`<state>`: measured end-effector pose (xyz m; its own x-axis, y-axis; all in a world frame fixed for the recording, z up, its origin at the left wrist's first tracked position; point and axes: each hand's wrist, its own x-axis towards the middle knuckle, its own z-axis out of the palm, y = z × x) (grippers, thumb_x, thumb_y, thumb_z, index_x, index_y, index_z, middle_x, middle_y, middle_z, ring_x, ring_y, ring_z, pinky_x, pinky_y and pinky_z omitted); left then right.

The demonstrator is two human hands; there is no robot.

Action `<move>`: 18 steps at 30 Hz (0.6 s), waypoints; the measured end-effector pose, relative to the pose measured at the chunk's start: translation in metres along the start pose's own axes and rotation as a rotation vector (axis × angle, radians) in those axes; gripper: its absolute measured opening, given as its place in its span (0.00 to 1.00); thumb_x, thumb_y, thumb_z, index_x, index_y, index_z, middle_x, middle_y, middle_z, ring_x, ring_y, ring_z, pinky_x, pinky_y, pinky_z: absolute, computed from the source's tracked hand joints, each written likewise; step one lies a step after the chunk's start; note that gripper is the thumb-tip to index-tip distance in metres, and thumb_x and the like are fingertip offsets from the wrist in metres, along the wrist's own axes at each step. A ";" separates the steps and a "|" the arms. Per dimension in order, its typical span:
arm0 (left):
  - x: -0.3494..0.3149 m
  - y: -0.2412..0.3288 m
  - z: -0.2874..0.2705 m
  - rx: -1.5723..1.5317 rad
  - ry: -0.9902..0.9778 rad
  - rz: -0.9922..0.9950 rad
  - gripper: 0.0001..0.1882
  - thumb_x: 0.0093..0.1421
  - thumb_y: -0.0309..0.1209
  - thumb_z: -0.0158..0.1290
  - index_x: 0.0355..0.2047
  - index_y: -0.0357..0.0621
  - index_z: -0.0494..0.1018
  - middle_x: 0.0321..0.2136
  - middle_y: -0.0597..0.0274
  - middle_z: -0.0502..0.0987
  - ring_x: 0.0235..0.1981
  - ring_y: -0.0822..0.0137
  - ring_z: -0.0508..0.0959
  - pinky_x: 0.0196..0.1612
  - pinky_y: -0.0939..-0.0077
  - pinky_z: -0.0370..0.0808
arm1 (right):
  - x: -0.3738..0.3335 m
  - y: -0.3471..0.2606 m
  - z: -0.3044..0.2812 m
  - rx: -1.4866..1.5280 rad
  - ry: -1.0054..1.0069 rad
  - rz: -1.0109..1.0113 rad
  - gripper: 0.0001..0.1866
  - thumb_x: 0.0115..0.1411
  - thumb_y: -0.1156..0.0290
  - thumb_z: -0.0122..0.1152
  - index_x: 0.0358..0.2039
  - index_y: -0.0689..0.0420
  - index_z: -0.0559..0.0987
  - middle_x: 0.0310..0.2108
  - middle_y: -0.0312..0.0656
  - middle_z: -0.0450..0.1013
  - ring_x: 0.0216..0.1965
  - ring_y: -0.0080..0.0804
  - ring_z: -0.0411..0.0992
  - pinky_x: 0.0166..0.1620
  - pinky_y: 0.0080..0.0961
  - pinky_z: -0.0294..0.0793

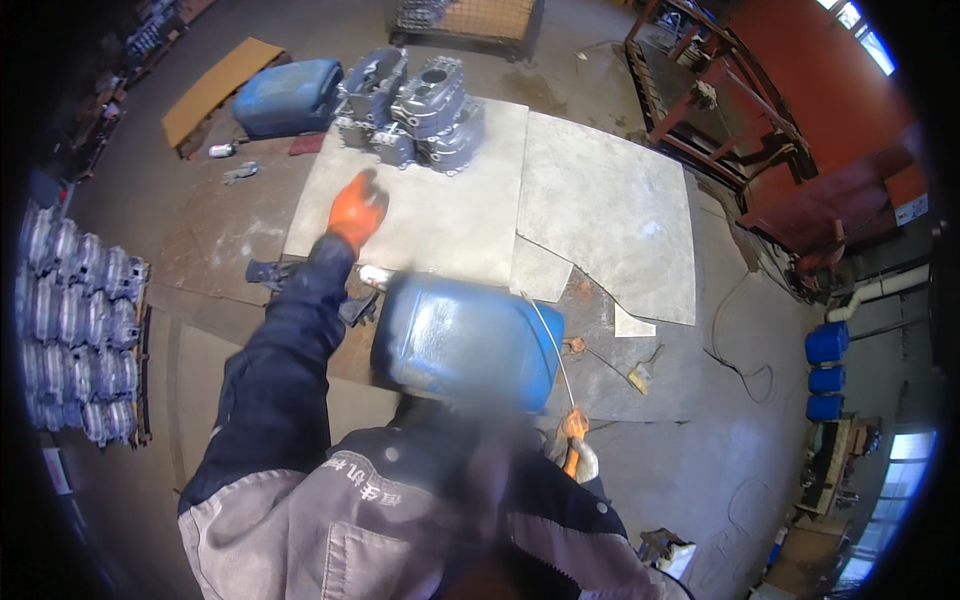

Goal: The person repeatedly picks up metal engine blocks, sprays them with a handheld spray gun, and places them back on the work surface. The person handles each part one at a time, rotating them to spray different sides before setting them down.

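Observation:
My left hand (357, 212), in an orange glove, is stretched forward over the pale sheet, just short of the grey metal castings (432, 98). Its fingers look apart and hold nothing, though they are slightly blurred. The castings stand stacked in two piles at the sheet's far end. Low on the right, my right hand (574, 424), also in orange, is closed round the near end of a thin metal rod (552, 345). The rod slants up and left across the end of a blue plastic drum (470, 335), which lies right in front of me.
Pale sheets (610, 200) cover the floor ahead. Another blue drum (290, 97) lies far left beside a brown board (218, 88). Stacked castings (85, 330) stand at left. A red metal frame (720, 130) rises at right, with a loose cable (740, 365) near it.

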<state>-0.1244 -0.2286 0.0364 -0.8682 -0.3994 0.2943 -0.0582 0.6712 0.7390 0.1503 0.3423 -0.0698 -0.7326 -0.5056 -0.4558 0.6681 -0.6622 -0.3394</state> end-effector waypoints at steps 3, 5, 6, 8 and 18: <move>0.097 -0.004 0.039 0.143 -0.101 0.010 0.21 0.53 0.39 0.56 0.46 0.42 0.71 0.38 0.45 0.78 0.42 0.47 0.77 0.46 0.60 0.72 | -0.020 0.025 0.026 0.044 0.281 -0.045 0.19 0.62 0.63 0.53 0.48 0.63 0.70 0.37 0.47 0.74 0.33 0.34 0.73 0.36 0.27 0.73; 0.156 -0.012 0.071 0.196 -0.139 0.033 0.23 0.52 0.41 0.56 0.45 0.43 0.71 0.38 0.44 0.78 0.43 0.45 0.76 0.46 0.58 0.72 | -0.030 0.036 0.055 0.078 0.378 -0.096 0.19 0.62 0.63 0.53 0.48 0.64 0.70 0.38 0.47 0.74 0.34 0.34 0.73 0.37 0.27 0.73; 0.183 -0.018 0.085 0.211 -0.138 0.091 0.24 0.51 0.42 0.56 0.46 0.43 0.71 0.38 0.43 0.77 0.42 0.44 0.76 0.46 0.57 0.72 | -0.035 0.040 0.070 0.108 0.394 -0.100 0.22 0.61 0.62 0.56 0.50 0.63 0.69 0.41 0.48 0.73 0.39 0.38 0.73 0.44 0.32 0.72; 0.230 -0.030 0.111 0.307 -0.171 0.051 0.27 0.51 0.43 0.55 0.50 0.46 0.69 0.40 0.43 0.77 0.43 0.43 0.76 0.47 0.56 0.71 | -0.038 0.049 0.099 0.189 0.436 -0.123 0.25 0.59 0.61 0.58 0.52 0.63 0.68 0.45 0.50 0.72 0.45 0.43 0.73 0.52 0.39 0.71; 0.363 -0.079 0.190 0.515 -0.322 0.013 0.33 0.55 0.43 0.51 0.58 0.41 0.61 0.53 0.43 0.70 0.54 0.48 0.70 0.56 0.59 0.67 | -0.033 0.071 0.177 -0.159 0.929 -0.113 0.25 0.64 0.58 0.51 0.53 0.64 0.68 0.48 0.45 0.70 0.47 0.32 0.70 0.52 0.26 0.69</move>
<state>-0.5287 -0.3077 -0.0307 -0.9713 -0.2338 0.0438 -0.2075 0.9229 0.3243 0.1989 0.2145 0.0669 -0.4430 0.2446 -0.8625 0.6599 -0.5622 -0.4984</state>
